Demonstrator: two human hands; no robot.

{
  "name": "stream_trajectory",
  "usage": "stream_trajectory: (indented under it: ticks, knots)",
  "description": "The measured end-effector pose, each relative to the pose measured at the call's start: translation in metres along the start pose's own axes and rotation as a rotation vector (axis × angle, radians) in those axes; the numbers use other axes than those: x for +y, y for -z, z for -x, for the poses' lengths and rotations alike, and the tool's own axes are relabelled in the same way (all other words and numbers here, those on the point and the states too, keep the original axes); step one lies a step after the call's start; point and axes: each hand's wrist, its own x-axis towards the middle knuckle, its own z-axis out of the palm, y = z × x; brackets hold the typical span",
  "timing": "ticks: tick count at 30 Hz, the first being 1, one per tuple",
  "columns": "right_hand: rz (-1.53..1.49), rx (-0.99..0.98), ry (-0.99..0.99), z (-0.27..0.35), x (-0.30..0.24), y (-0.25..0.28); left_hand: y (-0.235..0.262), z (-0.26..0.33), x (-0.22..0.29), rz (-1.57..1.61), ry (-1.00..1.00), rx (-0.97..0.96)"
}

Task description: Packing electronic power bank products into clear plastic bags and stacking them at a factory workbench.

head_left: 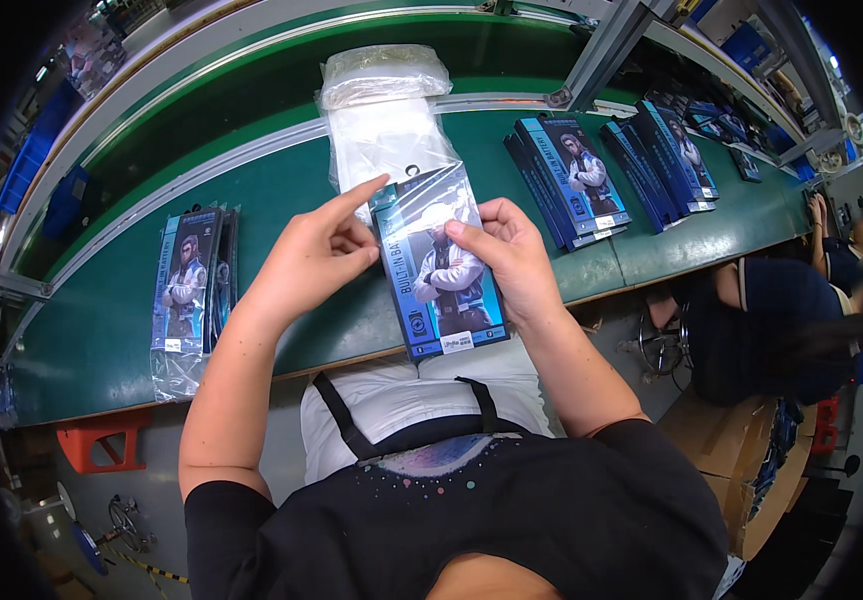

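A flat blue and black retail box (441,275) with a printed figure is held upright over the table edge in front of me. Clear plastic covers its front and catches the light, and a black hang tab tops it. My right hand (511,255) grips the box's right edge, thumb on the front and fingers behind. Beside its upper left edge is my left hand (321,250), index finger stretched to the top corner and the other fingers curled loosely. Beyond the box lies a stack of clear plastic bags (381,130) on the green table (321,330).
Bagged boxes (186,285) are stacked at the left. Two piles of similar boxes, a nearer one (576,180) and a farther one (671,155), stand at the right. A person (781,310) sits at the right beside a cardboard carton (741,450). A red stool (101,440) is at the lower left.
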Motion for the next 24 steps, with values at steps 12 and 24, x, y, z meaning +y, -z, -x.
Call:
stream_trajectory:
  ticks: [12,24]
  knots:
    - [0.187,-0.293,-0.088,0.019,0.005,-0.008,-0.031,0.007,-0.018,1.146,0.174,0.286]
    - [0.615,-0.144,0.955,0.021,-0.052,-0.019,-0.055,0.043,0.024,0.901,-0.058,-0.317]
